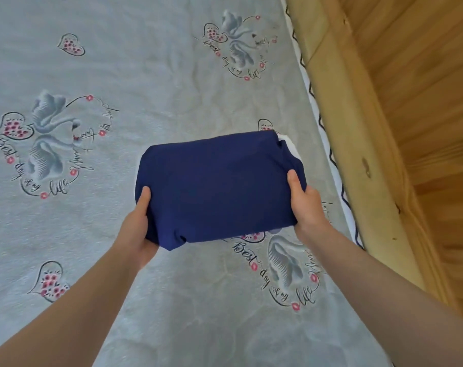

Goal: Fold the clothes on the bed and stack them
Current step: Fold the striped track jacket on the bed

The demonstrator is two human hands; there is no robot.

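The left hand (139,226) gripped the folded navy garment's (214,186) left end, thumb on top, fingers hidden underneath. The garment sat above the bedsheet (145,88), near its right edge. The right hand (305,207) gripped the garment's right end likewise. A wooden wall (410,102) stood right of the sheet.

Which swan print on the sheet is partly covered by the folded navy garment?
The swan print nearest the person, just under the folded navy garment: the garment's near edge overlaps its pink heart. The swan prints at left and at top lie fully uncovered.
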